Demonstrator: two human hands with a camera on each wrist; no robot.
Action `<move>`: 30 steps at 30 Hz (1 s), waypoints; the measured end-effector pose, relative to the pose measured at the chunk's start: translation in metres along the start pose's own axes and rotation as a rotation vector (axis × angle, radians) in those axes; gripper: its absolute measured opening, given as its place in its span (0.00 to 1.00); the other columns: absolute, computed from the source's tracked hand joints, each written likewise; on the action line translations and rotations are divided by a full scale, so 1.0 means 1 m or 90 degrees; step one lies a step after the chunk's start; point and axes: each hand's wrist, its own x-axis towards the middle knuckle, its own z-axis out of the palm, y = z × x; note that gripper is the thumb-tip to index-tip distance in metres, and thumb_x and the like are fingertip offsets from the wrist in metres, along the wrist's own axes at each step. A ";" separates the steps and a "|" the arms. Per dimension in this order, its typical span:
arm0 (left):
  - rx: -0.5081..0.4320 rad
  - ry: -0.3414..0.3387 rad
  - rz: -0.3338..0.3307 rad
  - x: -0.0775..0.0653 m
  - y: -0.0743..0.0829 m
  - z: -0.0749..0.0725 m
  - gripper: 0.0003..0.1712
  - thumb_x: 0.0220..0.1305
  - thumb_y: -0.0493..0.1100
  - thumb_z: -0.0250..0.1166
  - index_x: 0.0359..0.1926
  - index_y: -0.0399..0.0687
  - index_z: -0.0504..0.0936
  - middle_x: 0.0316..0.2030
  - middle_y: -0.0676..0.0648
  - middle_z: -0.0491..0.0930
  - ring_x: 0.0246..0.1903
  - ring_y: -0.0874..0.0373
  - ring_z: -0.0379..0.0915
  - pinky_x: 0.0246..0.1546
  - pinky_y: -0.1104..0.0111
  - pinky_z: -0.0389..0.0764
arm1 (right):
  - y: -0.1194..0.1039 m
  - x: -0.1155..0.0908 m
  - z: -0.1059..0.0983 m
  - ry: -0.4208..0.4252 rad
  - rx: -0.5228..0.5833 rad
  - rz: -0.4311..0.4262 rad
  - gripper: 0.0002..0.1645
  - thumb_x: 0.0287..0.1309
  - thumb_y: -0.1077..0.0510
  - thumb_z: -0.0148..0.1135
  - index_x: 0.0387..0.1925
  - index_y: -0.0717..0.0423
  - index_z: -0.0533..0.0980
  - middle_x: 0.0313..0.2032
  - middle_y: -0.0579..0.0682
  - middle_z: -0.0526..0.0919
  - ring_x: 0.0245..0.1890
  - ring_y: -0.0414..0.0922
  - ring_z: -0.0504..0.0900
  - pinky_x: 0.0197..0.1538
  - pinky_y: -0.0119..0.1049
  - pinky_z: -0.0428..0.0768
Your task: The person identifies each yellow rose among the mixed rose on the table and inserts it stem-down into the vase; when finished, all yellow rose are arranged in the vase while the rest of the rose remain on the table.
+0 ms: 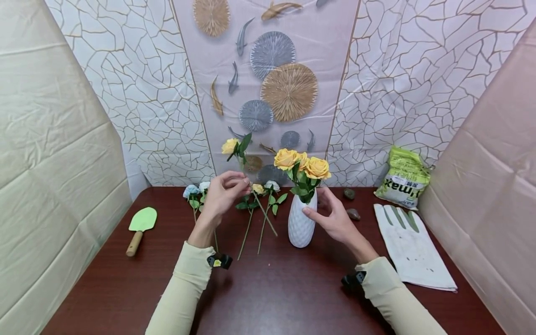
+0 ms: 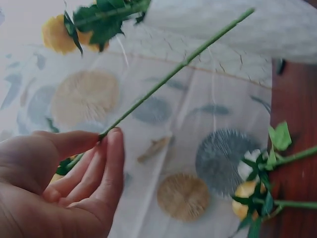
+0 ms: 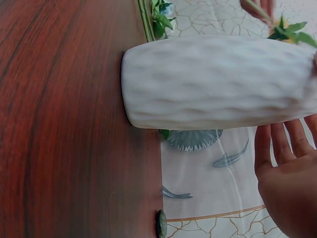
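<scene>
In the head view my left hand (image 1: 221,194) pinches the green stem (image 1: 268,219) of a yellow rose (image 1: 229,146) between thumb and fingertips. Its bloom points up and left, while the bare stem end slants down toward the vase. The left wrist view shows the same stem (image 2: 185,63) running out past the fingertips. A white textured vase (image 1: 299,227) stands upright on the table, holding several yellow roses (image 1: 317,168). My right hand (image 1: 335,217) grips the vase near its top, thumb in front and fingers behind. The right wrist view shows the vase (image 3: 213,82) with those fingers (image 3: 280,144) against it.
Behind the left hand lie loose roses: blue (image 1: 191,190), yellow (image 1: 257,189) and white (image 1: 272,185). A green trowel (image 1: 143,220) lies at left. At right are two stones (image 1: 353,214), a green bag (image 1: 404,179) and a white cloth item with green stripes (image 1: 418,258).
</scene>
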 end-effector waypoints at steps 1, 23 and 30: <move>-0.010 0.007 0.018 0.000 0.002 0.003 0.19 0.66 0.39 0.69 0.53 0.32 0.79 0.40 0.42 0.89 0.39 0.48 0.88 0.46 0.62 0.88 | 0.000 0.000 0.000 0.000 0.000 0.002 0.28 0.62 0.54 0.70 0.60 0.47 0.70 0.53 0.49 0.83 0.52 0.42 0.81 0.53 0.37 0.81; -0.136 0.141 0.302 -0.019 0.037 0.048 0.12 0.65 0.39 0.69 0.44 0.35 0.79 0.37 0.38 0.86 0.34 0.45 0.86 0.42 0.56 0.88 | 0.002 0.000 0.000 -0.006 0.001 -0.005 0.26 0.62 0.53 0.70 0.59 0.44 0.70 0.53 0.47 0.83 0.51 0.44 0.82 0.51 0.37 0.82; -0.081 0.145 0.415 -0.022 0.033 0.060 0.09 0.66 0.35 0.67 0.44 0.34 0.79 0.38 0.33 0.84 0.35 0.44 0.85 0.40 0.59 0.88 | 0.003 0.001 -0.001 -0.002 0.010 -0.005 0.25 0.62 0.52 0.70 0.57 0.41 0.71 0.52 0.44 0.83 0.51 0.44 0.82 0.51 0.34 0.81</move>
